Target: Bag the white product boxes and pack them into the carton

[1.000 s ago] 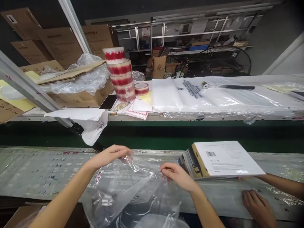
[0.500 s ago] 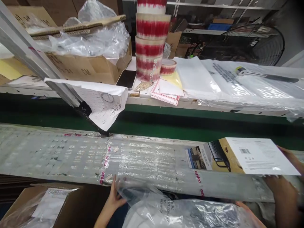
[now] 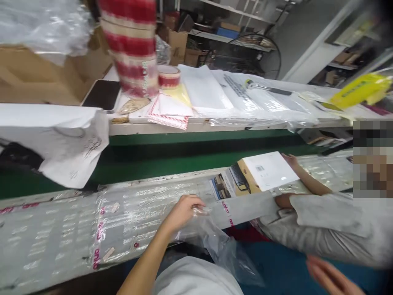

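Note:
My left hand [image 3: 183, 209] is closed on the top edge of a clear plastic bag [image 3: 215, 241], pinching it against the near, film-covered bench [image 3: 61, 229]. The bag hangs down off the bench edge towards my lap. My right hand [image 3: 330, 276] is low at the bottom right, blurred, with its fingers stretched out and nothing in it. To the right, a co-worker in a pale sleeve [image 3: 322, 225] holds a flat white and tan box [image 3: 267, 172] on the bench.
A green conveyor belt [image 3: 184, 159] runs between the near bench and a far table [image 3: 245, 119]. The far table carries a stack of red-and-white tape rolls [image 3: 132, 49], a black phone [image 3: 102, 94], labels, plastic sheets and a roller. White paper [image 3: 61, 143] hangs at the left.
The view has swung right and down. My left hand has come up onto the bench with the bag's edge. My right hand has let go and dropped low right. The co-worker's box has moved farther away.

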Available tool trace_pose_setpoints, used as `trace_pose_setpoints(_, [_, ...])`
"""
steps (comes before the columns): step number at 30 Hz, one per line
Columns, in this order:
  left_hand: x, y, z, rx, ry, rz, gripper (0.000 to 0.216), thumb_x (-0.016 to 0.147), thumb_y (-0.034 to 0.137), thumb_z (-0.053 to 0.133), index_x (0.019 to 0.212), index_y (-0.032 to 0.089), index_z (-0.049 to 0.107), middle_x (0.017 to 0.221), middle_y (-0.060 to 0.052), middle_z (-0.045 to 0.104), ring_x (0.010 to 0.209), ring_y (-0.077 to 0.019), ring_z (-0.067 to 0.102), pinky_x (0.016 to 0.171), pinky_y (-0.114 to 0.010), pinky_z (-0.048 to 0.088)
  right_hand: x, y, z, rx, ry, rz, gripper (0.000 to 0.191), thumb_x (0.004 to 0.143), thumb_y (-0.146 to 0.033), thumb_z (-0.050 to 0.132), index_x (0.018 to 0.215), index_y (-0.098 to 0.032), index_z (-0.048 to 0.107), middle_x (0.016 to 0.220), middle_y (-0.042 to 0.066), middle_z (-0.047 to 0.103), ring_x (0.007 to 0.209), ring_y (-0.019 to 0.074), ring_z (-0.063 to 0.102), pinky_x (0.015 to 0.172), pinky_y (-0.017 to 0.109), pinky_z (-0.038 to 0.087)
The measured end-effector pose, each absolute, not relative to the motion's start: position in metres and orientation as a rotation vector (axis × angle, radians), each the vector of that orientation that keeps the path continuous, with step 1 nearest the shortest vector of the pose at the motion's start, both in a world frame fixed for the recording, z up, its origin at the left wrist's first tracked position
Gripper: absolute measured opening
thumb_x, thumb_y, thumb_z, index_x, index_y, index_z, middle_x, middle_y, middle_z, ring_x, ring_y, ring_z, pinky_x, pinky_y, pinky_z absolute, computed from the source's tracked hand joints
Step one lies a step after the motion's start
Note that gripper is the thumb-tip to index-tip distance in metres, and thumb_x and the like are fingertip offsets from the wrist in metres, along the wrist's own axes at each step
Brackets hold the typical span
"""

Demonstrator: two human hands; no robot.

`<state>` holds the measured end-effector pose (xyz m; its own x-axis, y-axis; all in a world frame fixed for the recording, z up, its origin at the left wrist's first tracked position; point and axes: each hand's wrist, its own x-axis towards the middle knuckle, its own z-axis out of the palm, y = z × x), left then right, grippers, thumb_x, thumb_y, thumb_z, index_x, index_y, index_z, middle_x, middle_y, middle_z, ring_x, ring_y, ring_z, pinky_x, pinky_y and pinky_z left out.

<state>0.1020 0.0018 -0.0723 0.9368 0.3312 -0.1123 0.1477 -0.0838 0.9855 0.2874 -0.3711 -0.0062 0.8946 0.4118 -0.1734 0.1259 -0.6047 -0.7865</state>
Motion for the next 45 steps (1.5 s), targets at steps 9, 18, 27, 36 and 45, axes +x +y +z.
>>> trace_pose_setpoints(9, [0.162, -0.078, 0.028, 1.860, -0.047, 0.115, 0.026, 0.088, 0.016, 0.065, 0.109, 0.027, 0.075, 0.108, -0.004, 0.074, 0.114, -0.0221, 0.060, 0.101, -0.031, 0.045, 0.282, -0.215, -0.015, -1.292, -0.980, 1.410, 0.033, 0.074, -0.044, 0.076, 0.091, -0.016, 0.078, 0.087, 0.008, 0.075, 0.079, 0.0212, 0.070, 0.082, 0.036, 0.058])
trace_pose_setpoints(18, [0.155, -0.133, 0.000, 1.672, 0.793, 0.275, 0.033, 0.077, 0.054, 0.076, 0.093, 0.026, 0.078, 0.082, -0.004, 0.070, 0.077, -0.0190, 0.065, 0.072, -0.026, 0.052, 0.310, -0.248, -0.019, -1.180, -0.223, 1.025, 0.028, 0.053, -0.031, 0.092, 0.059, -0.015, 0.070, 0.058, 0.000, 0.060, 0.057, 0.0105, 0.049, 0.056, 0.021, 0.042])
trace_pose_setpoints(27, [0.211, -0.149, 0.026, 1.786, 0.652, 0.431, 0.020, 0.088, 0.044, 0.065, 0.091, 0.032, 0.081, 0.104, -0.006, 0.076, 0.114, -0.0318, 0.063, 0.099, -0.040, 0.051, 0.390, -0.305, -0.042, -1.222, -0.538, 0.782, 0.021, 0.082, -0.041, 0.073, 0.078, -0.020, 0.072, 0.091, 0.007, 0.069, 0.090, 0.0205, 0.063, 0.082, 0.030, 0.051])
trace_pose_setpoints(36, [0.272, -0.136, 0.067, 1.891, 0.368, -0.381, 0.040, 0.101, 0.053, 0.034, 0.086, 0.024, 0.055, 0.083, -0.001, 0.067, 0.065, -0.0146, 0.057, 0.071, -0.026, 0.045, 0.466, -0.353, 0.009, -1.509, -1.013, 0.967, 0.067, 0.087, -0.053, 0.066, 0.147, -0.032, 0.047, 0.156, 0.007, 0.043, 0.145, 0.0314, 0.037, 0.118, 0.045, 0.033])
trace_pose_setpoints(45, [0.279, -0.132, 0.067, 1.852, 0.234, -0.657, 0.041, 0.095, 0.062, 0.043, 0.101, 0.026, 0.062, 0.087, -0.002, 0.071, 0.078, -0.0184, 0.063, 0.075, -0.025, 0.046, 0.448, -0.334, 0.043, -1.783, -1.519, 0.943, 0.015, 0.093, -0.028, 0.063, 0.083, -0.021, 0.072, 0.078, 0.002, 0.071, 0.079, 0.0194, 0.066, 0.073, 0.026, 0.047])
